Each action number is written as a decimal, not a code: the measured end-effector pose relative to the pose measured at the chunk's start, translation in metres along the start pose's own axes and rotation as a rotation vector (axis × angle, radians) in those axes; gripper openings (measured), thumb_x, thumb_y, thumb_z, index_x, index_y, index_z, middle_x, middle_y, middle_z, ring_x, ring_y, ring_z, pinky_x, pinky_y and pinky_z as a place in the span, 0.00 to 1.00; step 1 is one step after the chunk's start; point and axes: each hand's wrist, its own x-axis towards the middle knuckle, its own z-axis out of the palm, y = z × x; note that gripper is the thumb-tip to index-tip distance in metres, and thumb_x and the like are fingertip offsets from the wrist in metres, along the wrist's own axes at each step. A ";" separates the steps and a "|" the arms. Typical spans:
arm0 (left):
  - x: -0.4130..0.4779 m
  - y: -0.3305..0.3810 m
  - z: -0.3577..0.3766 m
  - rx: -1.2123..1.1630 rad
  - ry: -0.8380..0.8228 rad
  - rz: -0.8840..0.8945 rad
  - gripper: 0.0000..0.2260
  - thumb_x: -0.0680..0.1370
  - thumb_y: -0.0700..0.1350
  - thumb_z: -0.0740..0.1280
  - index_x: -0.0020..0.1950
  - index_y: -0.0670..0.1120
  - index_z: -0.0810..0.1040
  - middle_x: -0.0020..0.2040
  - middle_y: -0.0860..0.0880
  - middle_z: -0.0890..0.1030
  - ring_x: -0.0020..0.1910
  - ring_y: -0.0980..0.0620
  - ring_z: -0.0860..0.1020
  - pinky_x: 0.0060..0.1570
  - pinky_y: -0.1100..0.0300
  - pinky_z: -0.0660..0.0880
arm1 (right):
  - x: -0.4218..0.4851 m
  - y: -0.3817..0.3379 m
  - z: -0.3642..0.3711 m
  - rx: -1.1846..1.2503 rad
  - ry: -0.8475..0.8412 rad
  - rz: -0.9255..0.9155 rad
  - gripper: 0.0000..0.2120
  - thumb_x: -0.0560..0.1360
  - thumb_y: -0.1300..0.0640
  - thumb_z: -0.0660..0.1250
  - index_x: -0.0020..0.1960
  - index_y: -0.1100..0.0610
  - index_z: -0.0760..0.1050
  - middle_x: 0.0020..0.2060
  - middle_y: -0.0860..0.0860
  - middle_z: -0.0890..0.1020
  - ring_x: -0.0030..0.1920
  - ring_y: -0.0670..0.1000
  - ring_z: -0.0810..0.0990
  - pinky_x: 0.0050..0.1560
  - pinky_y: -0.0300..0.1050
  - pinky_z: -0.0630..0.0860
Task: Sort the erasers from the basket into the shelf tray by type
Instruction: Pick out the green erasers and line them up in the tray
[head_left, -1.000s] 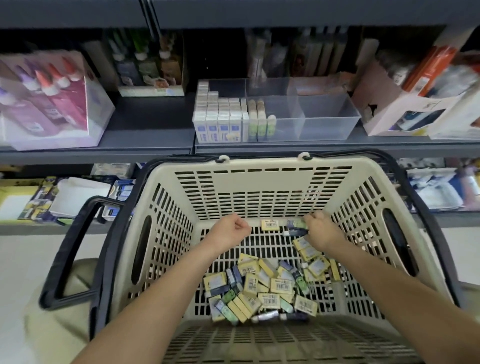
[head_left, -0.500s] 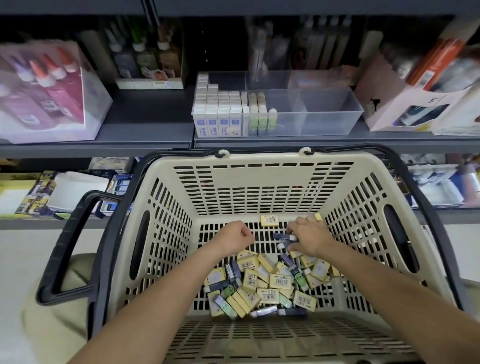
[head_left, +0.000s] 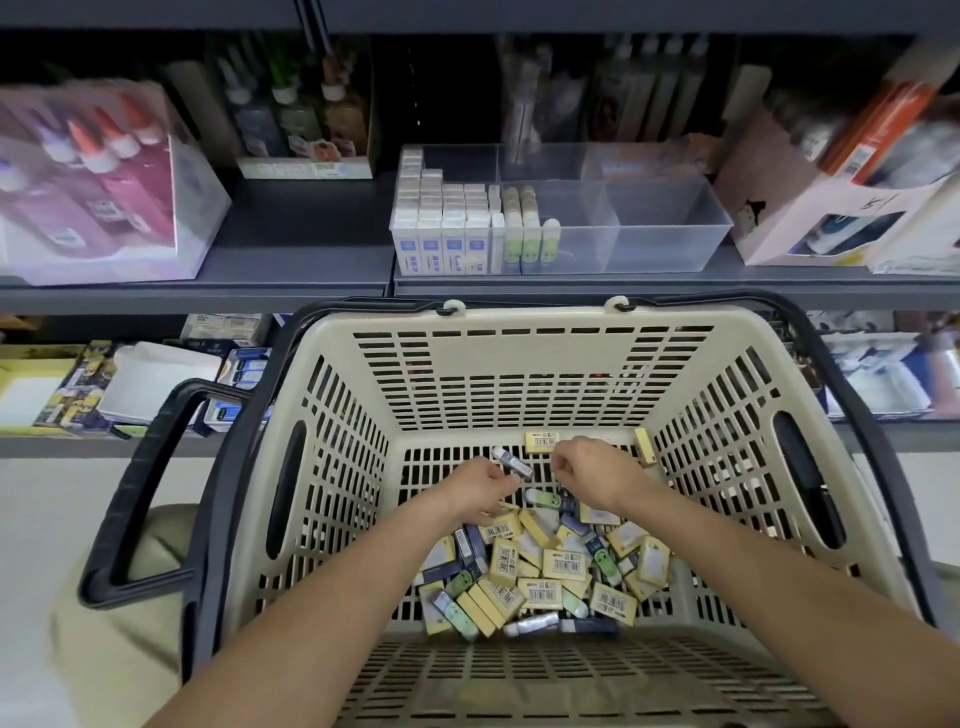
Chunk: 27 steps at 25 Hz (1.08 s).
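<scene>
A beige basket (head_left: 519, 325) with black handles sits below the shelf. A pile of erasers (head_left: 545, 569) lies on its floor: yellow-sleeved, dark blue-sleeved and green ones. My left hand (head_left: 480, 493) is over the pile, pinching a dark blue-sleeved eraser (head_left: 513, 462) by one end. My right hand (head_left: 597, 473) hovers close beside it, fingers curled downward, and its palm is hidden. The clear shelf tray (head_left: 670, 244) holds rows of white-and-blue erasers (head_left: 441, 228) in its left compartment and green ones (head_left: 524, 228) beside them. Its right compartments hold nothing.
A clear box of glue bottles (head_left: 93, 182) stands on the shelf to the left. A cardboard display box (head_left: 810, 208) is to the right of the tray. One basket handle (head_left: 135, 493) hangs out to the left. The lower shelf holds packaged goods (head_left: 156, 379).
My right hand moved left from the far right corner of the basket with a dark eraser. That eraser now sits in my left hand's fingertips.
</scene>
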 end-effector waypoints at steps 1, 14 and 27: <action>0.000 0.000 -0.001 0.011 0.010 0.006 0.18 0.80 0.48 0.61 0.67 0.40 0.68 0.66 0.44 0.70 0.55 0.50 0.75 0.49 0.61 0.77 | -0.003 0.004 0.003 -0.006 -0.036 0.041 0.07 0.77 0.51 0.62 0.52 0.53 0.73 0.51 0.50 0.77 0.50 0.51 0.77 0.44 0.44 0.74; -0.002 -0.002 0.002 -0.077 -0.008 -0.028 0.08 0.79 0.41 0.61 0.58 0.42 0.73 0.55 0.46 0.76 0.50 0.52 0.75 0.43 0.62 0.76 | -0.011 0.010 0.027 -0.142 -0.079 0.037 0.21 0.73 0.42 0.64 0.61 0.52 0.72 0.58 0.52 0.74 0.59 0.53 0.71 0.54 0.46 0.71; -0.002 0.010 0.004 -0.750 -0.002 0.089 0.09 0.81 0.47 0.60 0.54 0.44 0.76 0.50 0.45 0.79 0.46 0.49 0.78 0.47 0.57 0.76 | -0.005 -0.038 -0.003 0.747 -0.116 0.046 0.03 0.73 0.55 0.70 0.40 0.50 0.78 0.31 0.47 0.77 0.30 0.43 0.73 0.29 0.30 0.69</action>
